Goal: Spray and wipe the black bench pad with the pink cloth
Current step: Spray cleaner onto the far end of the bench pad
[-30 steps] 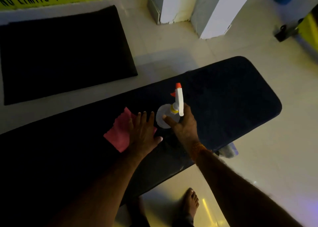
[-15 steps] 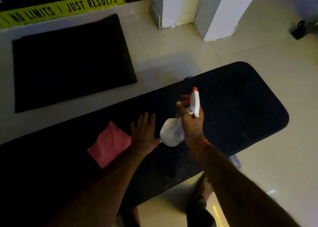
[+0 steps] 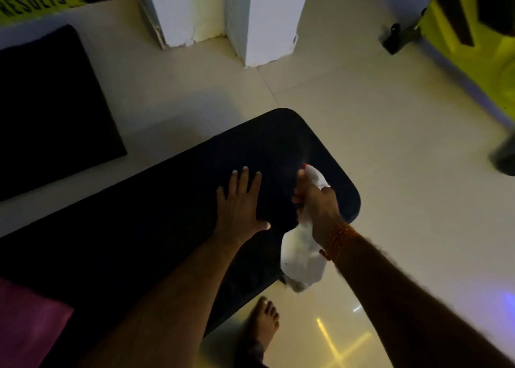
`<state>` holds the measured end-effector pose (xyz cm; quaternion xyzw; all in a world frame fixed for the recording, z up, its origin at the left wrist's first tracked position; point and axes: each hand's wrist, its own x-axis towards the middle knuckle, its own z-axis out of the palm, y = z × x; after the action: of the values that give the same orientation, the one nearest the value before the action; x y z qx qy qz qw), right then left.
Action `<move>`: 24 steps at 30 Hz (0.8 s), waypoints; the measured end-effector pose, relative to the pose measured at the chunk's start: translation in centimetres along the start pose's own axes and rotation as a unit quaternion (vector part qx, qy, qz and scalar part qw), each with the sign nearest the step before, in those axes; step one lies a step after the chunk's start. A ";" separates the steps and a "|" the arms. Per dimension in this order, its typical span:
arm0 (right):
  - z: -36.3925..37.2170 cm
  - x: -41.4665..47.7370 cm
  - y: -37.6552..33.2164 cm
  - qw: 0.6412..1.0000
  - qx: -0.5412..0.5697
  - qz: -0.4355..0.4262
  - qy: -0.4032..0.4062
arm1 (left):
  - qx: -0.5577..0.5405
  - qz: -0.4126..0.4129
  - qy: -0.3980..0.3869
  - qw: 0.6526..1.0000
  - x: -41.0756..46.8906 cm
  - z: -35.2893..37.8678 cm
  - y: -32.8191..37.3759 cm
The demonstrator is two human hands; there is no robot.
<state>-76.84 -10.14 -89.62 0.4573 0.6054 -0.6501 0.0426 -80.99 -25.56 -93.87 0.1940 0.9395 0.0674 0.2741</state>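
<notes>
The black bench pad [image 3: 156, 217] runs from lower left to its rounded end at centre right. My left hand [image 3: 241, 203] lies flat on the pad with fingers spread, holding nothing. My right hand [image 3: 316, 203] grips a white spray bottle [image 3: 302, 259] by its trigger head, nozzle pointing at the pad's end, bottle body hanging toward me. A faint mist shows above the nozzle. The pink cloth [image 3: 30, 323] lies on the pad at the lower left corner of the view, apart from both hands.
A black floor mat [image 3: 50, 108] lies on the tiled floor at far left. Two white pillars [image 3: 223, 13] stand beyond the bench. A yellow and black machine [image 3: 479, 41] is at upper right. My bare foot [image 3: 264, 320] stands beside the bench.
The view has shifted toward the bench's end. My left hand left the pink cloth and slid right along the pad. My right hand lifted the bottle, tilted it and aims it at the pad.
</notes>
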 end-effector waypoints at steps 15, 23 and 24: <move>-4.2 0.1 2.6 0.992 -0.115 0.059 -0.018 | 0.065 -0.047 -0.072 0.994 1.0 1.6 1.3; -7.1 -2.5 5.1 0.994 -0.102 0.025 0.010 | 0.060 -0.034 -0.041 0.997 -0.3 2.5 1.0; -7.5 -2.8 5.2 0.995 -0.094 0.013 0.009 | 0.056 -0.034 -0.037 0.997 -0.7 2.6 1.0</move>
<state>-67.94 -6.74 -90.56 0.4649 0.6582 -0.5854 0.0889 -78.73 -24.90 -95.53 0.1794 0.9371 -0.0018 0.2993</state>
